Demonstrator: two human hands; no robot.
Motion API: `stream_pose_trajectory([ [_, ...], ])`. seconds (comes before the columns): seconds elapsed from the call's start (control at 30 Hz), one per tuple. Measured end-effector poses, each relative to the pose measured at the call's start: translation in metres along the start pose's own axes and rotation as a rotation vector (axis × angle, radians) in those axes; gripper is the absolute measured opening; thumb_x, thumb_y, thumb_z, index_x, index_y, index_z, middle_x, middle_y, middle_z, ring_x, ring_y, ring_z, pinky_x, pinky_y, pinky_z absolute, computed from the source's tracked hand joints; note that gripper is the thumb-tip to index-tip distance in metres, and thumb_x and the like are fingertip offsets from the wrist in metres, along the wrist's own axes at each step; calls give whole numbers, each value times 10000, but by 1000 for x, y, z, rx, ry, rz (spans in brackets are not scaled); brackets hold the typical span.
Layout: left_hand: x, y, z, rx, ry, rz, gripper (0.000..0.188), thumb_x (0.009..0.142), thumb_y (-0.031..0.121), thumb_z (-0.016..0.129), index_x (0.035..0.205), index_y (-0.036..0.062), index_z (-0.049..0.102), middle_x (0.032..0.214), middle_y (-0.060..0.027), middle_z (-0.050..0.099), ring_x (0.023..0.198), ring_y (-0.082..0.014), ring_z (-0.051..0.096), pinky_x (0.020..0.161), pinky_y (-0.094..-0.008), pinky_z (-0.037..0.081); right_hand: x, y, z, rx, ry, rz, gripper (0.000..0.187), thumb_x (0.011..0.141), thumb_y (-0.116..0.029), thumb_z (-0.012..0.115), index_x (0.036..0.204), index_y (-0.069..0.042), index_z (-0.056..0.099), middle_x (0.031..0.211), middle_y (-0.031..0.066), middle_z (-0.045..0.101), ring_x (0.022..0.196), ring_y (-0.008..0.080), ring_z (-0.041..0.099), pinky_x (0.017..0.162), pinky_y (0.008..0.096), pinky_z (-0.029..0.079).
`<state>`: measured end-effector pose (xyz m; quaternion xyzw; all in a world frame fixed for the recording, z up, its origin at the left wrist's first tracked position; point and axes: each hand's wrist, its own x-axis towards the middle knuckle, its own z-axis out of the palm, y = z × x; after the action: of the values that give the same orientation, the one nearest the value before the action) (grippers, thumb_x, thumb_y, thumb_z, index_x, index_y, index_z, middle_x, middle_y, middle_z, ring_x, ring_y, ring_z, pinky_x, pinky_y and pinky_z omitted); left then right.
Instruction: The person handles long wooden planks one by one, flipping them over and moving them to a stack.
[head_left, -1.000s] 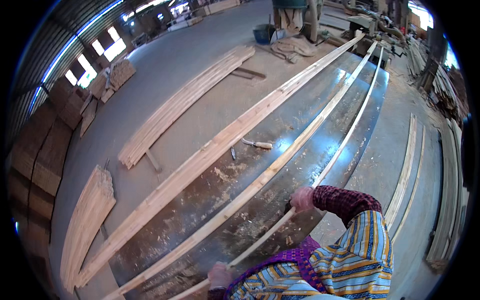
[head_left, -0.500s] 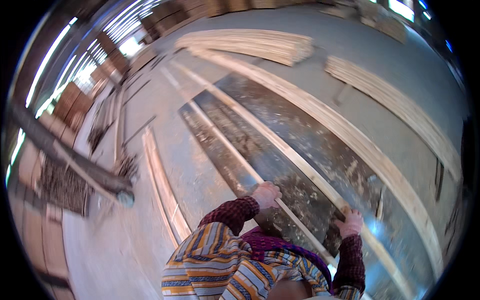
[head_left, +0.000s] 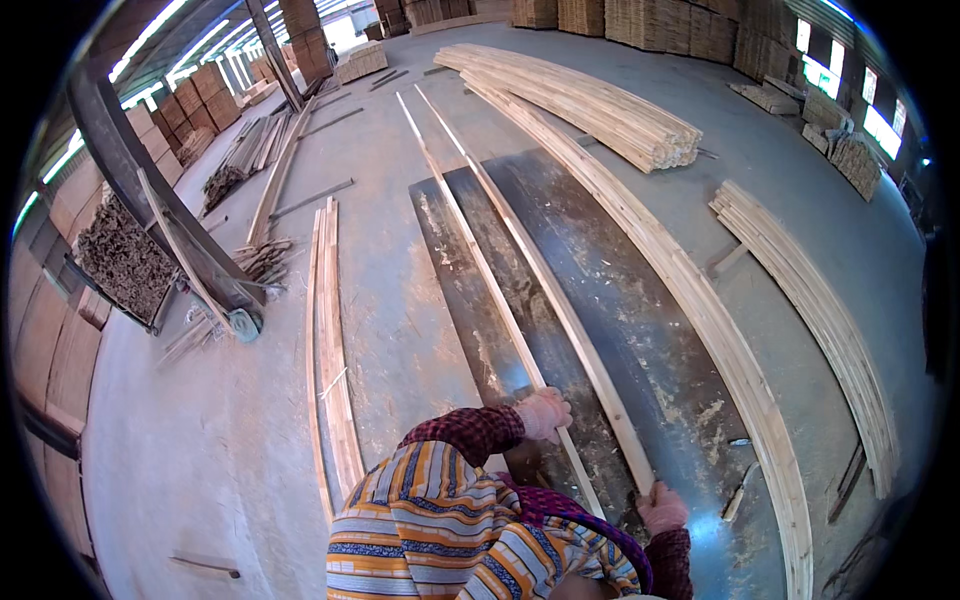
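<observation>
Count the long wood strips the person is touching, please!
2. One narrow strip runs through the left grip; the neighbouring strip, just to its right, has its near end at the right grip. Anything hidden underneath wouldn't show.

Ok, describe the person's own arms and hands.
The left sleeve and right sleeve are dark maroon, the left one visibly checked. Above the left one, a striped garment shows orange, white and blue. Whether the hands are gloved is unclear.
</observation>
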<state>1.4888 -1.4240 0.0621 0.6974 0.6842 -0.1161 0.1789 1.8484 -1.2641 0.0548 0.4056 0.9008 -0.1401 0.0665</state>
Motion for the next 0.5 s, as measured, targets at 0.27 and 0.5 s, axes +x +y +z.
stream_pose_trajectory([
  [0.27,-2,-5,5,27,6,14,450,896,551,695,1132,169,711,1183,-51,673,1222,-273,593,1080,-441,410,-78,-7,27,78,-131,2,218,827,-367,723,838,-149,731,926,160,714,886,380,707,771,513,565],
  [0.5,-18,-11,26,84,515,69,574,834,458,712,1304,139,631,1363,-59,564,1329,-294,489,1140,-501,366,-143,45,46,47,-105,73,185,842,-166,706,997,-68,728,893,144,693,774,325,670,657,431,553],
])
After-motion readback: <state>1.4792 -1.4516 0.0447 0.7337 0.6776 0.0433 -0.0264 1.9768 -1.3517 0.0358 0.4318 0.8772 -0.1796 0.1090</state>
